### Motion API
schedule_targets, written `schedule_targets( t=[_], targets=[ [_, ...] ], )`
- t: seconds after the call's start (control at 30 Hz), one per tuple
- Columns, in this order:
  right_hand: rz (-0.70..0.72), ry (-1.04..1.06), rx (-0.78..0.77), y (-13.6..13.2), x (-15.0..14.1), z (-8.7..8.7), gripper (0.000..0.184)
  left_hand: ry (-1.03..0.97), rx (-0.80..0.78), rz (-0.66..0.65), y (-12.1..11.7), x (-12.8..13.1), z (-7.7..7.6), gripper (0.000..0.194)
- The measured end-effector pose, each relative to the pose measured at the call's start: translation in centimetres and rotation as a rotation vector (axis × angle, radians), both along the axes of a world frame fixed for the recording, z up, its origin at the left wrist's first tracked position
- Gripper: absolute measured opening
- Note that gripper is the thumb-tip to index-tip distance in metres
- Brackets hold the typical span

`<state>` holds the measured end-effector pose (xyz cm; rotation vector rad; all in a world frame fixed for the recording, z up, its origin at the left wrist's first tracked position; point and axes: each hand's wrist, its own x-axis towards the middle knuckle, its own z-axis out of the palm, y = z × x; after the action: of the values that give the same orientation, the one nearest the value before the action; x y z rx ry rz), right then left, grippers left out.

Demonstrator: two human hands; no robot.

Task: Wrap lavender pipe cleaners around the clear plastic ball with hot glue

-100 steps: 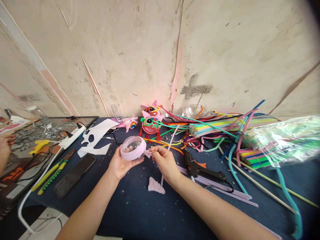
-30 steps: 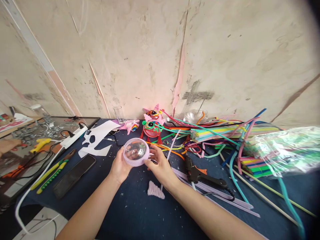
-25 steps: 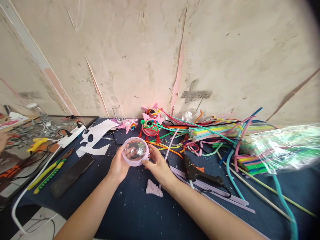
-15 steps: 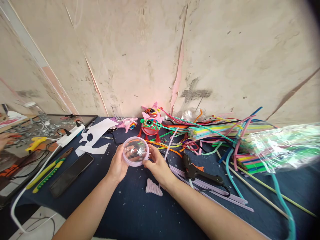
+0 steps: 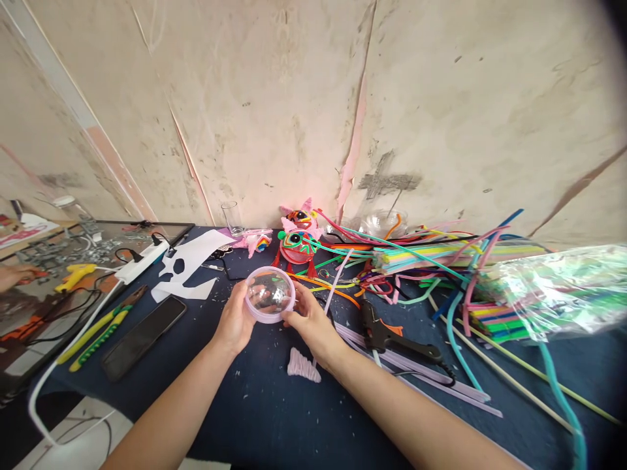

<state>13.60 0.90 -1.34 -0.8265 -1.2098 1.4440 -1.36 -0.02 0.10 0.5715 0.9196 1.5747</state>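
Note:
A clear plastic half-sphere point(image 5: 270, 294) with a pale pink pipe cleaner wound round its rim is held above the dark blue table point(image 5: 274, 418) between both my hands. My left hand point(image 5: 234, 322) cups it from the left and below. My right hand point(image 5: 309, 321) presses its fingers against the right side of the rim, where a loose pink pipe cleaner point(image 5: 335, 281) runs up and away. A small pink ribbed cone point(image 5: 302, 365) lies on the table just under my right wrist.
A black glue gun point(image 5: 392, 331) lies right of my hands, with a heap of coloured pipe cleaners point(image 5: 431, 258) and a plastic bag point(image 5: 553, 287) beyond. Colourful craft figures point(image 5: 296, 238) stand by the wall. A phone point(image 5: 144, 336), pliers point(image 5: 100, 329) and white paper point(image 5: 189, 264) lie left.
The half-sphere has been turned so its open dome faces me, and my right hand moved from pinching the pipe cleaner end to pressing on the rim. The view shifted slightly.

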Motion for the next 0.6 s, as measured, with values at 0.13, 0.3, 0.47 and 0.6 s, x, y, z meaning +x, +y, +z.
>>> schedule_targets(
  t=[0.13,0.3,0.47,0.6],
  targets=[
    [0.032,0.005,0.005,-0.2,0.0,0.1,0.065,0.013,0.020,0.005,-0.1,0.1,0.0,0.021],
    [0.035,-0.007,-0.019,-0.2,0.0,-0.1,0.072,0.005,-0.003,0.007,-0.1,0.2,0.1,0.024],
    [-0.010,0.043,-0.039,0.3,-0.4,-1.3,0.077,0.017,0.016,0.014,-0.2,0.4,0.0,0.027],
    [-0.021,0.084,-0.049,0.3,-0.7,-1.7,0.083,0.046,0.060,0.020,-0.3,0.6,-0.4,0.032]
  ],
)
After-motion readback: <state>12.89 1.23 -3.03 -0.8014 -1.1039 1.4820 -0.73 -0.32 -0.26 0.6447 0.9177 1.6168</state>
